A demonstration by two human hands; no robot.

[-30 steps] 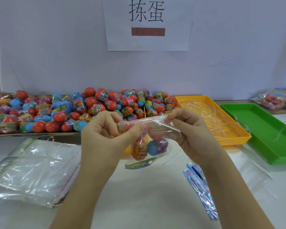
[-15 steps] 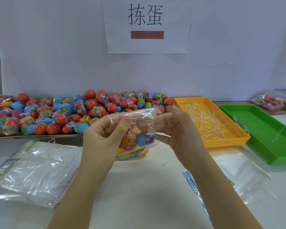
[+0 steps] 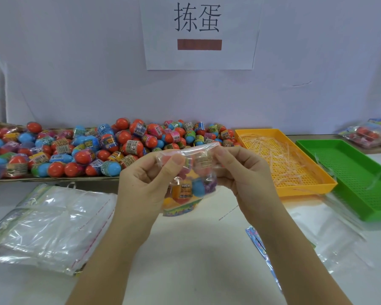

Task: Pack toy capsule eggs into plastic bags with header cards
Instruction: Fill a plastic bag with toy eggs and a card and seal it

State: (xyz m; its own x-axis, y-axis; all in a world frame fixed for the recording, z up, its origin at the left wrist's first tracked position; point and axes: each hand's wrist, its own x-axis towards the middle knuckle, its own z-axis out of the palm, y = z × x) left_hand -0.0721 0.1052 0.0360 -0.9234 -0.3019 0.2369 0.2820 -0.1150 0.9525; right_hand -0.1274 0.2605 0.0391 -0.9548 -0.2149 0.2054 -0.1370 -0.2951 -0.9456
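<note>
Left hand [image 3: 150, 181], right hand [image 3: 242, 172] pinching bag [image 3: 188, 172] top, one at each end; top edge level, left-to-right; eggs [image 3: 183, 191] hanging below.

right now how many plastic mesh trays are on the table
2. The orange tray sits just right of the egg pile. The green tray lies beside it, further right, cut off by the frame edge. More could sit out of view.

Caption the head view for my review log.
Left hand and right hand pinch an egg-filled bag before the egg pile.
</note>
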